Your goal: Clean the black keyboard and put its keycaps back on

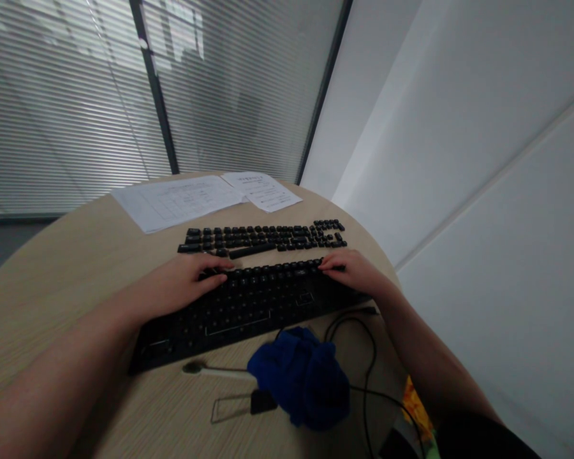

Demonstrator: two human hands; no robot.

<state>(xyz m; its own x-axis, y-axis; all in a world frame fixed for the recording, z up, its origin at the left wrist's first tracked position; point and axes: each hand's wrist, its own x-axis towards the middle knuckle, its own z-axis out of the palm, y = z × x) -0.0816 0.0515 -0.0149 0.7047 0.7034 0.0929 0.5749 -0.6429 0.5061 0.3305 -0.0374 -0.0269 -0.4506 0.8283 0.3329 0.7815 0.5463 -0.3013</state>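
Observation:
A black keyboard (263, 296) lies at a slant on the table. Keycaps fill its far rows, while the nearer part shows bare switch positions. My left hand (196, 274) rests over the far left part of the keyboard, fingers stretched out and thumb apart. At the right end of the keyed rows, my right hand (351, 268) has its fingertips brought together against the keyboard; whatever is between them is too small to make out. Just beyond, loose black keycaps (263, 237) lie in rows on the table, a long space bar (252, 250) among them.
A crumpled blue cloth (306, 379), a brush (215, 371) and a wire keycap puller (249, 405) with a black handle lie in front. A black cable (374, 363) loops at right. Printed papers (182, 201) lie at the table's far side. A white wall (483, 159) borders the right.

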